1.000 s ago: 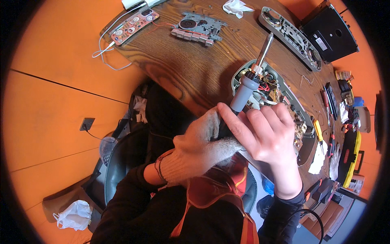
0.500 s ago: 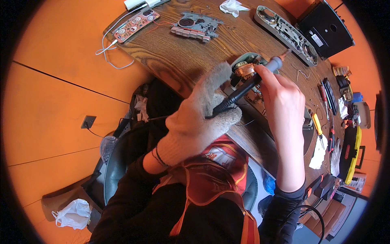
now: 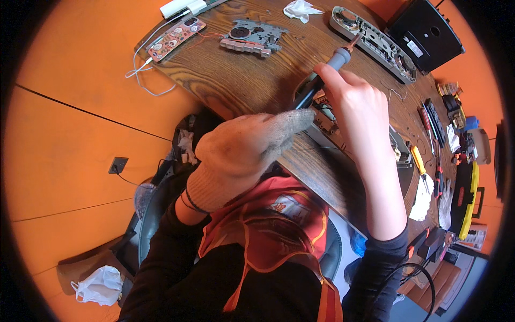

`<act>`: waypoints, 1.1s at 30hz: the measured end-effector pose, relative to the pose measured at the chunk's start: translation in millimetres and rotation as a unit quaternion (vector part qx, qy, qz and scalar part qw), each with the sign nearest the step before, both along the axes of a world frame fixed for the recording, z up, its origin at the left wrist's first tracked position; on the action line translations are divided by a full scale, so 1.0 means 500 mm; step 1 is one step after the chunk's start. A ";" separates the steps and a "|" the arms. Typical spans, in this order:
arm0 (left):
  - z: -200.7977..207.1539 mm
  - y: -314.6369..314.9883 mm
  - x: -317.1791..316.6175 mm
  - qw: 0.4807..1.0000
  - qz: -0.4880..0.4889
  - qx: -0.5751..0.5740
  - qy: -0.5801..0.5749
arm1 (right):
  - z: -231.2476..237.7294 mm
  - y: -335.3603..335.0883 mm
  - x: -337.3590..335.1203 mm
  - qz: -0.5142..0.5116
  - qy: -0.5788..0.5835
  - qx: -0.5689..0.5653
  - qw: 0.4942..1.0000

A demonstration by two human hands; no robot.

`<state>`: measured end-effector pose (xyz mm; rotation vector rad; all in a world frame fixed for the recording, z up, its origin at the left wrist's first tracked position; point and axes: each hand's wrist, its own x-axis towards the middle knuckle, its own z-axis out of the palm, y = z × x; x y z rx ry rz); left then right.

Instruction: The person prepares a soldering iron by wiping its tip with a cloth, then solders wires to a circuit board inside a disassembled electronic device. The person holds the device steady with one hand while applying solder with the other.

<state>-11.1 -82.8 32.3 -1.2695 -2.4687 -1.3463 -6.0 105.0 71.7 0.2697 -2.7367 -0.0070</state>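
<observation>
Head view: right hand [image 3: 358, 110] bare, fingers wrapped round soldering iron [image 3: 321, 79] handle, tip raised over wooden table [image 3: 236, 80]. Left hand [image 3: 244, 150] gloved, fingers pressed together, touching iron's rear. Iron looks light, rigid; tip probably hot, grip insulated handle only.

Our right hand [image 3: 357, 115] and gloved left hand [image 3: 244, 150] cover most of the opened device [image 3: 399, 153] on the worktop [image 3: 241, 75]. The soldering iron [image 3: 322, 72] handle's lower end vanishes behind the glove. Tools at the right rim [image 3: 461, 161] blur together.
</observation>
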 end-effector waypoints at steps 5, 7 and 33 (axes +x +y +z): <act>-0.021 0.008 -0.001 0.976 0.137 -0.021 0.168 | -0.002 -0.009 -0.038 0.025 0.005 0.002 1.000; -0.029 0.009 -0.006 0.976 0.148 -0.011 0.158 | 0.001 -0.014 -0.052 0.036 0.009 -0.008 0.999; -0.018 -0.013 0.014 0.981 0.141 0.126 -0.033 | -0.021 -0.024 -0.228 -0.058 -0.282 -0.004 0.958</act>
